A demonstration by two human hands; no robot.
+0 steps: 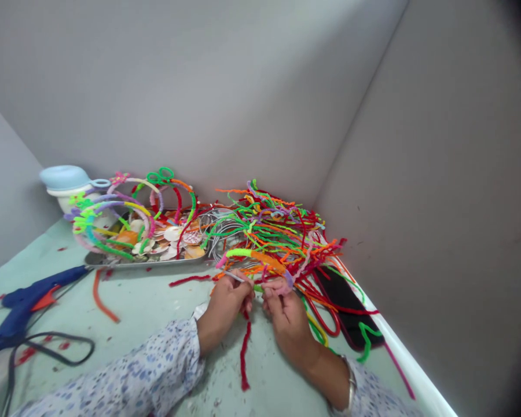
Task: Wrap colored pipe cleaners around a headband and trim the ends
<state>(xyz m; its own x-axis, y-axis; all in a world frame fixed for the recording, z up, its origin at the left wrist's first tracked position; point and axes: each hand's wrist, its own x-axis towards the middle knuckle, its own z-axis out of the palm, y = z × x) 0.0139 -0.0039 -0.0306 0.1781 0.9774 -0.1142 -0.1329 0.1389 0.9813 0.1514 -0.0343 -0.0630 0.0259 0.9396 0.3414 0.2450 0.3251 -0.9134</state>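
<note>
My left hand (224,307) grips a thin silver tool (235,277), with its tip near a short green pipe cleaner piece (257,287). My right hand (288,322) pinches pink chenille strands (274,284) close to that tip, so the hands nearly touch. A red pipe cleaner (244,354) hangs down below my hands onto the table. Just behind them lies a large tangled heap of multicoloured pipe cleaners (278,231). The fingers hide part of what they hold.
A metal tray (147,262) holds seashells and pipe-cleaner shapes. A blue hot glue gun (30,307) with a dark cord lies at left. A black flat object (345,304) sits at right, with grey walls behind and a white table edge.
</note>
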